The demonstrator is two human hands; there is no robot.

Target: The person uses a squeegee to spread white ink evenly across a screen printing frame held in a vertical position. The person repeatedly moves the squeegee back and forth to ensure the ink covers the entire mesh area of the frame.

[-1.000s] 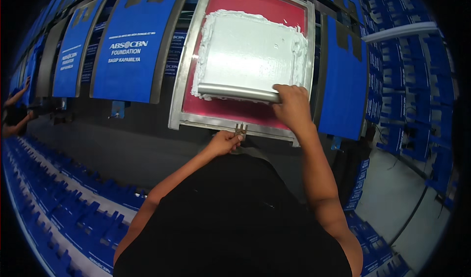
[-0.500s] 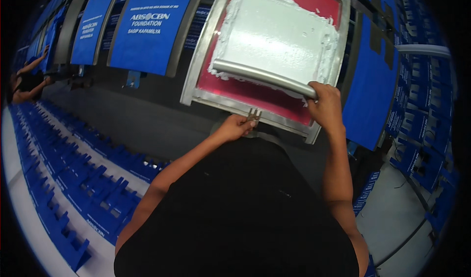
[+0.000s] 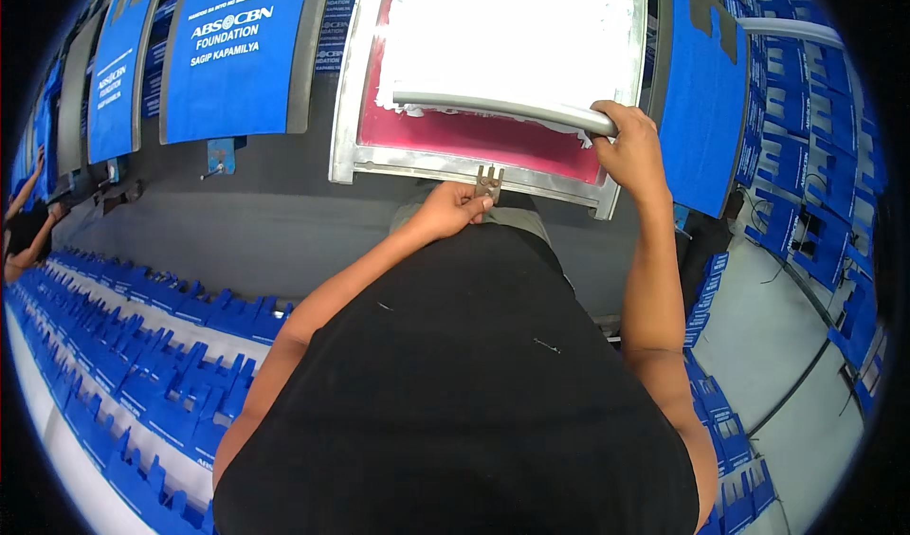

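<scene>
The screen frame (image 3: 417, 167) lies at 12 o'clock, its bare metal rim enclosing red mesh (image 3: 474, 135) and a thick, bright white patch of ink (image 3: 502, 33); its far edge runs out of view.

From the left, another person (image 3: 24, 230), in black, shows at 9 o'clock, arms partly cut off by the dark border. At 8 o'clock, rows of notched blue sheets (image 3: 166, 364) spread over a pale surface. A narrow printed blue panel (image 3: 116, 90) stands at 10 o'clock, and a wider blue panel (image 3: 237, 80), with white lettering and grey edging, follows between 10 and 11.

The left hand (image 3: 447, 211), just above the dial's centre, pinches a three-pronged metal bracket (image 3: 488, 182) at the frame's near rim; whether the bracket is fastened there, I cannot tell. The black shirt (image 3: 455, 374) fills 6 o'clock. A silvery squeegee bar (image 3: 498, 108) crosses the screen at 12 to 1 o'clock, along the near border of the ink. At 2 o'clock the right hand (image 3: 633, 151) is wrapped round its right end, well apart from the left.

Beyond that hand, also at 2 o'clock, is a plain blue panel (image 3: 701, 123) with grey cut-out shapes near its top. More blue sheets (image 3: 777, 222) crowd 3 o'clock.
</scene>
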